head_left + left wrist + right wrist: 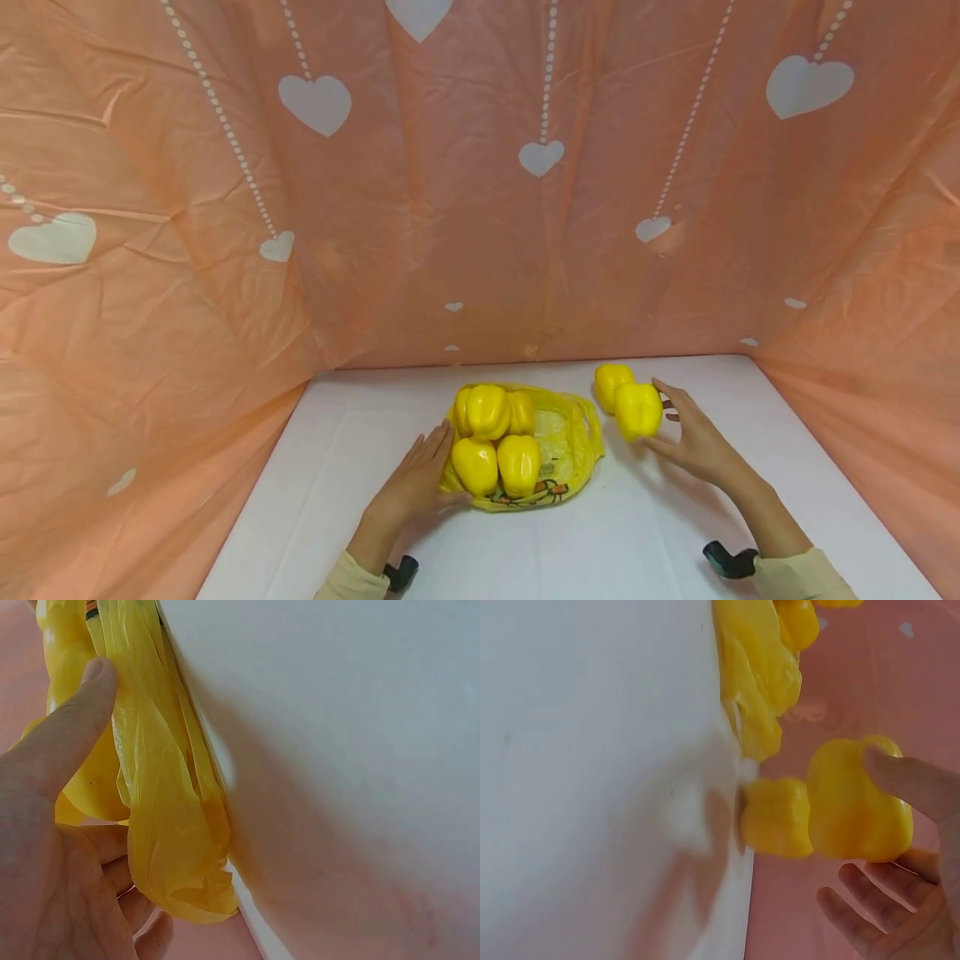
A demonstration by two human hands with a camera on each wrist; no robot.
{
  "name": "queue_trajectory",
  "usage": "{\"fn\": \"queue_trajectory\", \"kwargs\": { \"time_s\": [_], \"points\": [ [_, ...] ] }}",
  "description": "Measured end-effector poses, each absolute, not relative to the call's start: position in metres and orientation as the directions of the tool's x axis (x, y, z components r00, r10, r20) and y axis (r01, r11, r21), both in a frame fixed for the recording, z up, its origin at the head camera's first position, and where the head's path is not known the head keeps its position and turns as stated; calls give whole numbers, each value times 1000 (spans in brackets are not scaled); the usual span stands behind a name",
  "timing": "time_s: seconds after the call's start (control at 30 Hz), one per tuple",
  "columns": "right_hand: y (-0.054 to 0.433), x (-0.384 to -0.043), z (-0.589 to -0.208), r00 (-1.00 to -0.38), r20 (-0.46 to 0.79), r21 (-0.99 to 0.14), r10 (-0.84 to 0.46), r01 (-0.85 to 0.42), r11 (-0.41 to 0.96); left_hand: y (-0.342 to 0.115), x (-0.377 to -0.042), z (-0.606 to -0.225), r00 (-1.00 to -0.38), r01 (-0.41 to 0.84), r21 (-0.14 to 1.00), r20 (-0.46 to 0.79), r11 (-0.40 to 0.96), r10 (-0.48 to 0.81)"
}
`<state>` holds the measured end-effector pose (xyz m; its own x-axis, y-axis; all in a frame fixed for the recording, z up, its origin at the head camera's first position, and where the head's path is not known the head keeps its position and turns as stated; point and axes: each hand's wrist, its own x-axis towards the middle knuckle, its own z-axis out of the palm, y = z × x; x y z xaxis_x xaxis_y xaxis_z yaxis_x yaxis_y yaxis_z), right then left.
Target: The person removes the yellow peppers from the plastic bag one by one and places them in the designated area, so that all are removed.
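Note:
My right hand (693, 439) pinches a yellow bell pepper (638, 411) between thumb and fingers, raised off the table in the right wrist view. Behind it, another yellow bell pepper (611, 385) stands on the table. Several more yellow bell peppers (519, 467) sit together on the left part of a yellow plastic bag (581, 467), which lies with its loose end to the right. Along the bag's left side rests my left hand (414, 479), fingers extended and thumb by its near edge. In the left wrist view, that thumb lies against the crumpled plastic (169, 825).
A white table (360, 433) carries everything. An orange cloth (480, 250) with white hearts hangs behind it and on both sides. Black wrist mounts (729, 560) stick out by both sleeves.

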<state>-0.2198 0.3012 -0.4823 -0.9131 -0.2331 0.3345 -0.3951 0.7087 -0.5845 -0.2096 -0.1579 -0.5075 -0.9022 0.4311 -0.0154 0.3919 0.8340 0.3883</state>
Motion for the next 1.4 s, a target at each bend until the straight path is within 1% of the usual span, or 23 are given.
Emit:
{"fn": "queue_trajectory", "kwargs": {
  "time_s": [0.13,0.27,0.8,1.13,1.4],
  "points": [
    [309,-221,-483,-907,355,-579,-227,-404,708,-158,-210,-508,-901,393,390,-18,833,433],
    [318,-223,-483,-913,348,-580,-213,-388,716,-158,-211,-509,-899,398,389,-18,831,438],
    [339,-241,-493,-944,278,-629,-180,-320,708,-159,-210,-509,-899,395,389,-21,832,437],
    [345,-256,-504,-971,192,-663,-143,-236,710,-158,-209,-507,-897,400,391,-19,829,442],
    [347,-271,-506,-979,155,-680,-130,-201,705,-158,-210,-506,-898,396,387,-27,833,439]
  ]
}}
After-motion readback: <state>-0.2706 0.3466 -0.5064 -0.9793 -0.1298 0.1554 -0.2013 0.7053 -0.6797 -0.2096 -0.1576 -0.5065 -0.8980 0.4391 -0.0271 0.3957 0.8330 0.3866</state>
